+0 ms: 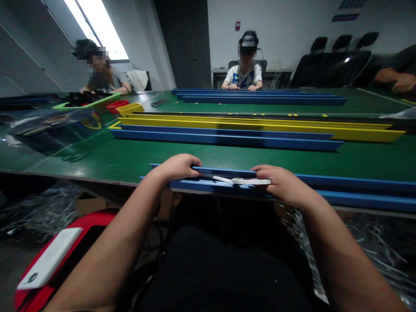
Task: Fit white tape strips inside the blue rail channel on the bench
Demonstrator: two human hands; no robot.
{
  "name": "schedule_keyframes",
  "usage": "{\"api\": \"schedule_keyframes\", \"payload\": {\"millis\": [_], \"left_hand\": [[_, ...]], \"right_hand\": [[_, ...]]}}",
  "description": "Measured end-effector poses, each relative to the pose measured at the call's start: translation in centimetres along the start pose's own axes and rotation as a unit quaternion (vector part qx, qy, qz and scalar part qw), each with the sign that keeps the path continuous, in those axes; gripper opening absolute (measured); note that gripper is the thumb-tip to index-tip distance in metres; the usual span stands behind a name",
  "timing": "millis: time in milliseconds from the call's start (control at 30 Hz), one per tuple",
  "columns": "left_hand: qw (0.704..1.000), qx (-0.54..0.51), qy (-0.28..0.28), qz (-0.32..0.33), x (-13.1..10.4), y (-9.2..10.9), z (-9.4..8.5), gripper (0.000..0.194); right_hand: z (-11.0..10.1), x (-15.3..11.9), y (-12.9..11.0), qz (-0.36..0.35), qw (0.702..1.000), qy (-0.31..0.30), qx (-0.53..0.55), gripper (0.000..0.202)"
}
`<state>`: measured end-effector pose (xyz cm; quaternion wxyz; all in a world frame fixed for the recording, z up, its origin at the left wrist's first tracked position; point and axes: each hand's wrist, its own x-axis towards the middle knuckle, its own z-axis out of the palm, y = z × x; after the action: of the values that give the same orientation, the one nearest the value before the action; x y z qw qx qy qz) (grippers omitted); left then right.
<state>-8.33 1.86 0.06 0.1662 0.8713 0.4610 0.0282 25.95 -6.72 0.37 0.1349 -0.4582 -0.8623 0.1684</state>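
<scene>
A long blue channel rail (357,182) lies along the near table edge, in front of my body. Over its left part, my left hand (177,167) is closed at the channel, thumb and fingers together; what they grip is too small to make out. My right hand (282,182) pinches a narrow white strip (250,181), which looks like tape or a flat cable. The strip runs leftward inside the channel, and its thin end reaches toward my left fingertips. Part of the channel is hidden behind both hands.
Blue and yellow rails (260,128) lie across the green table (136,160). More blue rails (266,99) sit farther back. A green tray (104,102), a red bin (117,106) and clear plastic packaging are at left. Two people sit opposite; another person's hand (404,82) shows at right.
</scene>
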Motion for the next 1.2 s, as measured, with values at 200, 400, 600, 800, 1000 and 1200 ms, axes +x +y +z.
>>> {"api": "schedule_keyframes", "payload": {"millis": [200, 400, 600, 800, 1000, 1200], "left_hand": [[1.0, -0.004, 0.012, -0.003, -0.1, 0.1, 0.0, 0.029], [1.0, 0.0, 0.009, -0.001, -0.2, 0.1, 0.0, 0.03], [1.0, -0.003, 0.008, -0.004, -0.2, 0.1, 0.0, 0.029], [1.0, -0.008, 0.006, -0.005, -0.2, 0.2, -0.1, 0.03], [1.0, 0.0, 0.006, -0.001, -0.1, 0.0, 0.0, 0.03], [1.0, 0.0, 0.009, -0.001, -0.1, -0.1, 0.1, 0.03]], "right_hand": [[0.1, -0.1, 0.1, 0.02, 1.0, 0.008, 0.005, 0.017], [0.1, -0.1, 0.1, 0.024, 1.0, 0.005, 0.006, 0.017], [0.2, 0.0, 0.3, 0.025, 1.0, -0.003, 0.0, 0.019], [0.2, 0.0, 0.6, 0.017, 1.0, -0.003, -0.001, 0.02], [0.5, 0.0, 0.9, 0.016, 1.0, 0.005, 0.003, 0.02], [0.7, 0.0, 1.2, 0.013, 1.0, 0.005, -0.001, 0.022]]}}
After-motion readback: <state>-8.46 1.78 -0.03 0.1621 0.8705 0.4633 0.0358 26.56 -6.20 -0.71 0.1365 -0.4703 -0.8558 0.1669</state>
